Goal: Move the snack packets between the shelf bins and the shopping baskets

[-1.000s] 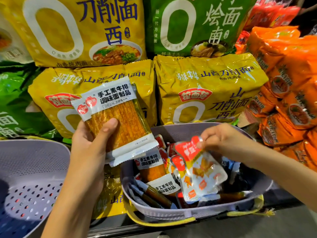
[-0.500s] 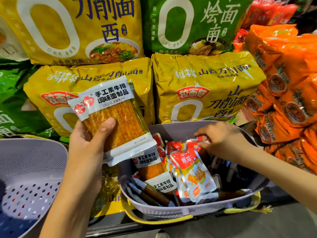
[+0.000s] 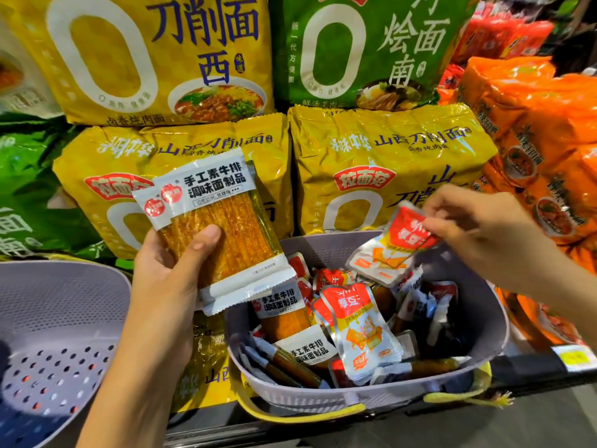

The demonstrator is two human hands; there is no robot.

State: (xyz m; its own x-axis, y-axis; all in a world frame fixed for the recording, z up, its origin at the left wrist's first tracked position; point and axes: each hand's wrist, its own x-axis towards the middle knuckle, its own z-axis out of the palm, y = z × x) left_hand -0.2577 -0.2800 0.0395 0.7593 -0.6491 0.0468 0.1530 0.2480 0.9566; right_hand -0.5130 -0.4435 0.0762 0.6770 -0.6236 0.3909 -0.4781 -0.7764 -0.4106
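left hand (image 3: 168, 273) gripping 手工素牛排 packets (image 3: 223, 227); right hand (image 3: 478, 234) pinching red packet (image 3: 391, 250), over basket (image 3: 355, 399)

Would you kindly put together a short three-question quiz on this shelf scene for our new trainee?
1. True or false: the left hand is empty.
2. The right hand pinches: A) a red-and-white pouch; B) a drinks can; C) nothing.
3. Fill in: the loose packets lie in the ___ grey basket.
Key: 1 false, it holds orange strip packets; 2 A; 3 right.
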